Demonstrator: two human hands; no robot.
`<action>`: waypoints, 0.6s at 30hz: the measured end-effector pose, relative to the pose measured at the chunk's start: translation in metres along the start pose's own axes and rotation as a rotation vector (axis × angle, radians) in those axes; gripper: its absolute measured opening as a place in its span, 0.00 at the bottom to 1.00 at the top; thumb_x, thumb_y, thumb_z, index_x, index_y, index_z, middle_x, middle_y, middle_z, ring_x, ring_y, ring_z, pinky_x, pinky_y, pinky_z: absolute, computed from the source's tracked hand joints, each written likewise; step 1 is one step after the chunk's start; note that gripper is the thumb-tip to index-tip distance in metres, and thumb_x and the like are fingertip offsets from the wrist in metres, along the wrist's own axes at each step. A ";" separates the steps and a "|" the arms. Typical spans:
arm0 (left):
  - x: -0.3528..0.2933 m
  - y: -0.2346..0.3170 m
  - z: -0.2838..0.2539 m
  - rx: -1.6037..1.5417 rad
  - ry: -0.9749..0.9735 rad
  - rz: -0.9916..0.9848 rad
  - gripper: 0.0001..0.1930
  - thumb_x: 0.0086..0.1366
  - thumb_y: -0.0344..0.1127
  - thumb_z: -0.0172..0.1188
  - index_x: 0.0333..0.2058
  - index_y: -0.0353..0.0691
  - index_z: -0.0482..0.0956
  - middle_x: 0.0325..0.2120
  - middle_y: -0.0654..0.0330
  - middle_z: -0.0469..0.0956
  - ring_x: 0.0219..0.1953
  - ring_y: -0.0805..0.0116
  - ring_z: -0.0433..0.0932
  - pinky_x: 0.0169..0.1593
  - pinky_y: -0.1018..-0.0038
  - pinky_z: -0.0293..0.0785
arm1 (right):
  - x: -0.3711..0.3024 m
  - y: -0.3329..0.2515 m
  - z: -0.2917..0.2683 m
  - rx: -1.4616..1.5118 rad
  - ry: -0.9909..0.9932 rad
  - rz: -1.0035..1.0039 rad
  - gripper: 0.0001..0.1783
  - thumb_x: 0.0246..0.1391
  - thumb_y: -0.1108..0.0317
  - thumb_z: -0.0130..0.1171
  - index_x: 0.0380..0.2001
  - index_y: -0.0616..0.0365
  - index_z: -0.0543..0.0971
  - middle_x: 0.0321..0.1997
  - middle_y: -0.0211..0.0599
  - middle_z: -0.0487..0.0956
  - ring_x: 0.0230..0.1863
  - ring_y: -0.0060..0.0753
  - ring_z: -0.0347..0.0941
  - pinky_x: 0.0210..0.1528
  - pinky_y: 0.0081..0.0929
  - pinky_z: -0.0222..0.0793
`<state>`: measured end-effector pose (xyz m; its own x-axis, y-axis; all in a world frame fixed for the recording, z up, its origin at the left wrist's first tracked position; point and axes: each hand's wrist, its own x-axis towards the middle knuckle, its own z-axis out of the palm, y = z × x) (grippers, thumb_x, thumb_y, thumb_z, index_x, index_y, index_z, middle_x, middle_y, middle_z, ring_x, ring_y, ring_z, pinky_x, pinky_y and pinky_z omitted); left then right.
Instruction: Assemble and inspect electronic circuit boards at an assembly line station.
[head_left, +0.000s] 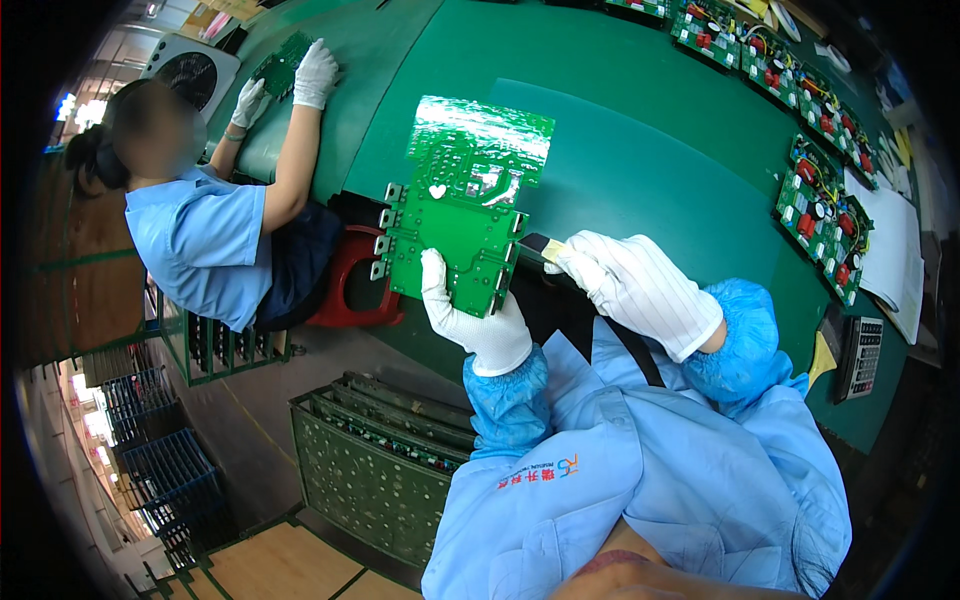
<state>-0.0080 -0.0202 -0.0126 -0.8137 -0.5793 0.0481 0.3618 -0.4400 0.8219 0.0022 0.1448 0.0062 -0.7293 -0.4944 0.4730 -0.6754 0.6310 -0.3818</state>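
Note:
A green circuit board (pixel 450 230) is tilted up in front of me, its solder side showing and metal tabs along its left and right edges. My left hand (pixel 478 330), in a white glove, grips its lower edge, thumb on the face. In a striped white glove, my right hand (pixel 640 285) is closed on a slim tool (pixel 538 243) with a dark part and a pale end. The tool's thin tip reaches the board's right edge; its exact kind is unclear. Blue sleeve covers reach both my wrists.
Several populated circuit boards (pixel 822 220) line the right and far side of the green bench (pixel 640 180). A calculator (pixel 860 355) lies at the right. To the left, a co-worker (pixel 215 220) in white gloves handles another board (pixel 282 68). A slotted green rack (pixel 380 470) stands below.

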 end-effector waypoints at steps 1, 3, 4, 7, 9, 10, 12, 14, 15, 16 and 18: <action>0.002 0.000 -0.002 0.005 -0.008 -0.010 0.15 0.71 0.40 0.51 0.46 0.35 0.78 0.41 0.55 0.80 0.40 0.68 0.81 0.43 0.73 0.78 | 0.001 0.004 0.000 0.029 -0.012 -0.013 0.07 0.51 0.74 0.56 0.35 0.59 0.75 0.30 0.38 0.71 0.25 0.40 0.71 0.21 0.34 0.65; 0.010 -0.001 -0.006 -0.063 -0.023 -0.127 0.15 0.71 0.40 0.51 0.47 0.35 0.77 0.41 0.56 0.80 0.40 0.69 0.81 0.43 0.73 0.78 | 0.002 0.012 0.000 0.231 -0.103 0.064 0.09 0.49 0.75 0.57 0.36 0.59 0.75 0.31 0.38 0.71 0.25 0.40 0.71 0.21 0.34 0.65; 0.012 -0.001 -0.007 -0.098 -0.031 -0.185 0.16 0.71 0.40 0.51 0.48 0.35 0.76 0.41 0.56 0.79 0.40 0.69 0.80 0.43 0.73 0.78 | 0.004 0.015 0.000 0.331 -0.149 0.102 0.10 0.48 0.75 0.57 0.36 0.59 0.75 0.31 0.38 0.71 0.25 0.40 0.71 0.21 0.34 0.65; 0.015 -0.007 -0.006 0.010 -0.054 -0.171 0.16 0.71 0.39 0.51 0.50 0.36 0.75 0.43 0.56 0.79 0.42 0.68 0.80 0.44 0.72 0.78 | 0.006 0.017 -0.004 0.289 -0.071 -0.055 0.10 0.49 0.75 0.56 0.38 0.58 0.76 0.32 0.37 0.73 0.24 0.39 0.71 0.22 0.34 0.66; 0.020 -0.013 -0.012 0.050 -0.118 -0.145 0.15 0.70 0.36 0.52 0.52 0.37 0.74 0.45 0.56 0.78 0.44 0.68 0.79 0.45 0.71 0.78 | 0.004 0.017 0.000 0.220 -0.073 -0.038 0.10 0.51 0.74 0.56 0.38 0.58 0.77 0.33 0.37 0.73 0.24 0.38 0.71 0.21 0.33 0.66; 0.023 -0.014 -0.016 0.010 -0.148 -0.171 0.15 0.69 0.33 0.53 0.52 0.38 0.74 0.46 0.56 0.77 0.45 0.68 0.79 0.46 0.71 0.78 | 0.003 0.015 0.000 0.184 -0.074 -0.029 0.09 0.51 0.73 0.56 0.38 0.57 0.77 0.33 0.37 0.73 0.23 0.38 0.71 0.21 0.33 0.66; 0.029 -0.012 -0.020 -0.121 -0.189 -0.270 0.16 0.68 0.28 0.54 0.53 0.39 0.73 0.48 0.56 0.76 0.46 0.67 0.78 0.48 0.71 0.78 | 0.002 0.013 -0.001 0.027 -0.106 -0.048 0.10 0.52 0.72 0.55 0.39 0.56 0.78 0.35 0.36 0.75 0.24 0.37 0.73 0.22 0.32 0.68; 0.030 -0.017 -0.018 -0.183 -0.187 -0.300 0.17 0.67 0.25 0.55 0.54 0.39 0.73 0.48 0.56 0.76 0.48 0.67 0.77 0.49 0.71 0.77 | 0.003 0.006 0.000 0.085 -0.199 -0.120 0.09 0.55 0.69 0.55 0.40 0.53 0.79 0.36 0.33 0.78 0.25 0.36 0.76 0.22 0.31 0.71; 0.030 -0.026 -0.018 -0.156 -0.166 -0.260 0.18 0.66 0.25 0.55 0.55 0.39 0.73 0.48 0.55 0.76 0.49 0.67 0.77 0.50 0.71 0.77 | 0.005 -0.003 0.000 0.222 -0.281 -0.185 0.09 0.56 0.66 0.55 0.40 0.52 0.79 0.35 0.32 0.80 0.26 0.35 0.78 0.23 0.31 0.72; 0.032 -0.028 -0.016 -0.116 -0.137 -0.263 0.16 0.66 0.30 0.55 0.53 0.39 0.74 0.47 0.56 0.77 0.47 0.66 0.78 0.49 0.71 0.77 | 0.002 -0.019 -0.002 0.241 -0.439 -0.040 0.09 0.60 0.60 0.55 0.40 0.49 0.80 0.32 0.28 0.83 0.25 0.34 0.79 0.24 0.30 0.73; 0.035 -0.031 -0.012 -0.039 -0.066 -0.271 0.15 0.67 0.39 0.56 0.49 0.40 0.77 0.45 0.58 0.79 0.45 0.66 0.80 0.47 0.70 0.78 | 0.004 -0.020 -0.005 0.063 -0.388 -0.002 0.11 0.62 0.57 0.54 0.39 0.48 0.81 0.27 0.29 0.82 0.25 0.34 0.79 0.23 0.30 0.72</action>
<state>-0.0419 -0.0349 -0.0429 -0.9104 -0.3918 -0.1330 0.1430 -0.5995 0.7875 0.0133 0.1335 0.0197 -0.7074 -0.6922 0.1432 -0.6733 0.5982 -0.4346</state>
